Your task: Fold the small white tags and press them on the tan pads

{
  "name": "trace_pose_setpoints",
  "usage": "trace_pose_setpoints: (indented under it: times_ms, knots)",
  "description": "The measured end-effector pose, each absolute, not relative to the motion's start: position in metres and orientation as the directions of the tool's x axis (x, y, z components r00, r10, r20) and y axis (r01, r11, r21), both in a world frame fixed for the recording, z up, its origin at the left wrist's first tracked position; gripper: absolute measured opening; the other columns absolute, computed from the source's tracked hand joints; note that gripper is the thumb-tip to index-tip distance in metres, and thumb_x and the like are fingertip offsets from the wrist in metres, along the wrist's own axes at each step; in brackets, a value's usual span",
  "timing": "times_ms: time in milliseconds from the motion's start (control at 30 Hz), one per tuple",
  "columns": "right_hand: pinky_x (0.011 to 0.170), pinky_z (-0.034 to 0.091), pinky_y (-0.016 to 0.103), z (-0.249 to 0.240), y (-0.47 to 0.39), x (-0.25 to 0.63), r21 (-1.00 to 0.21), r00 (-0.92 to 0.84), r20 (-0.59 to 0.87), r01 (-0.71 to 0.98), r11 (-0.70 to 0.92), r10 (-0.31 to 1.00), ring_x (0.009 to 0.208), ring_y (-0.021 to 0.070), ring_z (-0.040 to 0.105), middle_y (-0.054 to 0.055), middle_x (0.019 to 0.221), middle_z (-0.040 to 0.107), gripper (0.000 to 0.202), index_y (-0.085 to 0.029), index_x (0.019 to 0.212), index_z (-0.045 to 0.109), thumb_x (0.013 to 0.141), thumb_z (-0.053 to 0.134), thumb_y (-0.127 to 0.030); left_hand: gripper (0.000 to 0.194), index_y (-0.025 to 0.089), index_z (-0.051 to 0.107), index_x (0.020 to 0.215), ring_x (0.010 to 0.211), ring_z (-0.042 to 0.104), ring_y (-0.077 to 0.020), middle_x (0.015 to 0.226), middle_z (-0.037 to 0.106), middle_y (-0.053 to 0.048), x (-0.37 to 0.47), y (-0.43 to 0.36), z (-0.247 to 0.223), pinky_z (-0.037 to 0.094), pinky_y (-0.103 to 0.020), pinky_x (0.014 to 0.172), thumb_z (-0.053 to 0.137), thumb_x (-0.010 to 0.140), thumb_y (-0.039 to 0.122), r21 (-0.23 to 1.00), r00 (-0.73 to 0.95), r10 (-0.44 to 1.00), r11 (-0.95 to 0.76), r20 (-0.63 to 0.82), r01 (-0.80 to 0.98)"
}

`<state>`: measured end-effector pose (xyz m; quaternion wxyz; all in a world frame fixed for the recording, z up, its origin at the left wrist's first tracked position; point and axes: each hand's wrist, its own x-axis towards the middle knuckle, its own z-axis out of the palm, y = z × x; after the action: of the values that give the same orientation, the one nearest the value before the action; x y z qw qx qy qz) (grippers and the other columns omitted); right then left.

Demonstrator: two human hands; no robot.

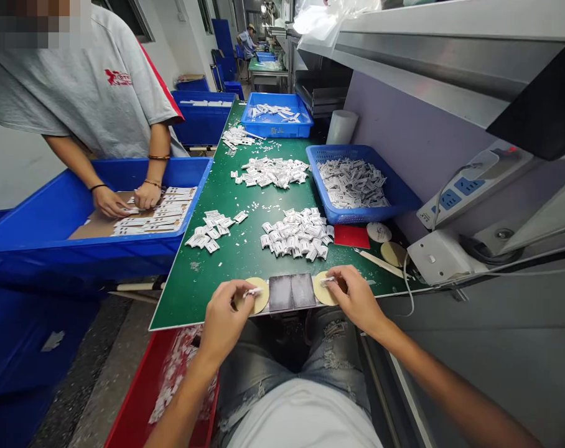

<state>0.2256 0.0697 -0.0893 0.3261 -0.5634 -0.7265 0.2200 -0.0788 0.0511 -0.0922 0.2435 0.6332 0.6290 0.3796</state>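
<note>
Your left hand point(224, 311) pinched a small white part point(253, 291) over the left tan disc point(259, 297) | your right hand point(354, 295) pinched another white piece point(326, 280) on the right tan disc point(320, 290) | both at the green surface's point(231, 199) near edge, flanking a grey block point(292, 291) | white-part pile point(297, 233) just beyond.

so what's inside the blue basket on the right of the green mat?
The blue basket holds a heap of small white pieces with dark markings. The heap covers the basket floor, so anything beneath cannot be seen.
</note>
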Motion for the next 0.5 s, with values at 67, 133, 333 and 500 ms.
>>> trace_pose_setpoints:
  times_ms: [67,133,333,500]
  knots:
    - [0.079,0.039,0.037,-0.091,0.065,0.235,-0.478,-0.222,0.326,0.800,0.363,0.919,0.094,0.0243,0.055,0.008,0.095,0.069,0.012,-0.022,0.098,0.067,0.094,0.056,-0.026,0.010,0.021,0.065,0.091,0.091,0.059,-0.0237,0.094,0.068,-0.006,-0.082,0.046,-0.097,0.044,-0.036,0.084,0.060,0.088,0.029,0.626,-0.005,0.962,-0.173,0.272,0.760]
    - [0.078,0.038,0.037,-0.090,0.064,0.241,-0.310,-0.308,0.364,0.850,0.426,0.879,0.094,0.0247,0.055,0.009,0.098,0.070,0.015,-0.022,0.099,0.068,0.096,0.054,-0.025,0.010,0.022,0.066,0.094,0.095,0.057,-0.0254,0.096,0.068,-0.007,-0.087,0.041,-0.098,0.042,-0.038,0.087,0.058,0.090,0.027,0.505,0.063,0.939,-0.237,0.338,0.830]
    - [0.074,0.039,0.034,-0.083,0.082,0.234,-0.138,-0.523,0.302,0.803,0.579,0.797,0.083,0.0221,0.053,0.010,0.090,0.066,0.024,-0.017,0.093,0.065,0.099,0.042,-0.017,0.016,0.022,0.066,0.095,0.086,0.054,-0.0231,0.090,0.063,-0.006,-0.084,0.053,-0.086,0.041,-0.033,0.076,0.051,0.096,0.027,0.351,0.208,0.934,-0.307,0.292,0.885]
    - [0.073,0.038,0.034,-0.084,0.079,0.234,-0.137,-0.606,0.274,0.744,0.654,0.747,0.081,0.0214,0.052,0.010,0.087,0.065,0.028,-0.018,0.090,0.065,0.100,0.039,-0.015,0.014,0.022,0.064,0.094,0.083,0.053,-0.0216,0.089,0.062,-0.005,-0.081,0.051,-0.084,0.039,-0.033,0.075,0.050,0.097,0.027,0.319,0.275,0.927,-0.350,0.257,0.881]
